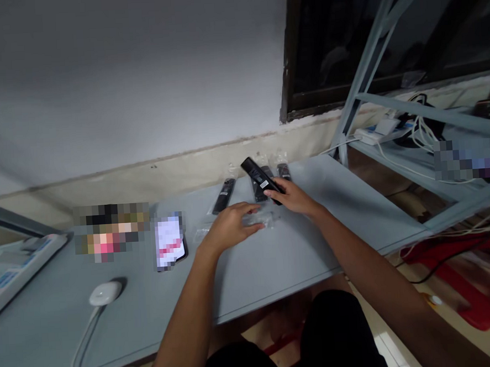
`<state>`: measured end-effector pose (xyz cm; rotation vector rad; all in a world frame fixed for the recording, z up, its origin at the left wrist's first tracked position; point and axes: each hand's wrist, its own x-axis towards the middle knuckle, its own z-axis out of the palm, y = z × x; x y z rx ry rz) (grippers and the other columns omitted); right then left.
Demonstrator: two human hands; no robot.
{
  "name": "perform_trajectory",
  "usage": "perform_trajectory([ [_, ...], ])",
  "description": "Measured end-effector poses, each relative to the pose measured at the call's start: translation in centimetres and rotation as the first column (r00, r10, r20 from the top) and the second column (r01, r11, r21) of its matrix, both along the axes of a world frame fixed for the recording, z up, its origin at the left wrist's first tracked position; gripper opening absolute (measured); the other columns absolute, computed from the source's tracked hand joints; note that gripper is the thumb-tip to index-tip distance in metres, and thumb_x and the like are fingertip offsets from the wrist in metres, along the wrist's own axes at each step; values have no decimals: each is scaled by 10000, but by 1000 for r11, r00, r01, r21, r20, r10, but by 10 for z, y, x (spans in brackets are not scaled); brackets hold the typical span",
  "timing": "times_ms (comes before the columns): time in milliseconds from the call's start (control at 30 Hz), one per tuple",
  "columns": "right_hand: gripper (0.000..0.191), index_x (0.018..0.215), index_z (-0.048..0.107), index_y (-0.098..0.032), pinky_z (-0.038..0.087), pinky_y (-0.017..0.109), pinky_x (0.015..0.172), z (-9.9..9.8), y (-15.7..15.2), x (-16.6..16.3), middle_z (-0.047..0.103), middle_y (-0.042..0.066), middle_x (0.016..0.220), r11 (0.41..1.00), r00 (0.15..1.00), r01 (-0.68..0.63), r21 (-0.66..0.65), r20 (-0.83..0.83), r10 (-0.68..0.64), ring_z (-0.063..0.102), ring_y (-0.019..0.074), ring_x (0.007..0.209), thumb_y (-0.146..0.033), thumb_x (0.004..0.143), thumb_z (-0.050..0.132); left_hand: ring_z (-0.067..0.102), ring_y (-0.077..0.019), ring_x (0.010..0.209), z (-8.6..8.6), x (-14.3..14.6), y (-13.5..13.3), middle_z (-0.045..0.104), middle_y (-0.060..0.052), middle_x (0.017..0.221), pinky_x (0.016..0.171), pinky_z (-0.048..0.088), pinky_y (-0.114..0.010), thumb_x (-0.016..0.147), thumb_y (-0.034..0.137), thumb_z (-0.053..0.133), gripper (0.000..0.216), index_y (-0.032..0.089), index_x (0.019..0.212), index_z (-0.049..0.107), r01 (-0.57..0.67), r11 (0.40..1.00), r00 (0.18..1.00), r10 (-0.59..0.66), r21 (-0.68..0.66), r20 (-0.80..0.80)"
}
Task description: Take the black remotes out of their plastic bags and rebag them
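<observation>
My right hand [294,197] grips the lower end of a black remote control [258,174], tilted above the table, with a white label on its face. Just left of it, my left hand [232,224] is empty, thumb and fingers apart. A crumpled clear plastic bag [267,220] lies by those fingertips; whether they touch it I cannot tell. Behind the hands lie more dark remotes in clear sleeves: a left one [224,195], a right one [283,171], and others partly hidden behind the held remote.
On the grey table [275,276], a lit phone [169,243] and a white charger with a cable [105,293] lie to the left. A power strip [26,269] borders the left edge. At right stands a metal shelf [447,176] with cables, above a red stool [462,281].
</observation>
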<state>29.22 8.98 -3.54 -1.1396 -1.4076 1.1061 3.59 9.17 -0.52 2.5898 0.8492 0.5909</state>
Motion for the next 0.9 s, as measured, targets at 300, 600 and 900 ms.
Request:
perform_trajectory([
  [300, 376, 1005, 809, -182, 545, 297, 691, -3, 1, -8, 755, 27, 818, 984, 984, 160, 76, 62, -164, 661, 170, 697, -479, 781, 865, 540, -337, 1395, 1, 9, 3, 640, -123, 1454, 1124, 460, -514, 976, 255, 675, 456, 258, 1431, 636, -162, 880, 986, 166, 447, 30],
  [600, 461, 1077, 822, -152, 595, 326, 774, -2, -5, -14, 799, 68, 943, 981, 976, -189, 36, 117, 184, 727, 205, 815, -527, 809, 842, 672, -270, 1182, -5, 6, 11, 747, -79, 1275, 1061, 477, -460, 993, 278, 698, 376, 274, 1368, 674, -34, 858, 999, 48, 513, -13],
  [900, 387, 1117, 817, -221, 582, 364, 833, -8, 1, -5, 804, 73, 1025, 977, 923, 53, 207, 364, -127, 741, 243, 923, -482, 832, 831, 687, -286, 1205, -6, -7, 20, 747, -90, 1320, 1021, 494, -455, 982, 289, 713, 404, 260, 1383, 683, -154, 877, 984, 177, 456, -9],
])
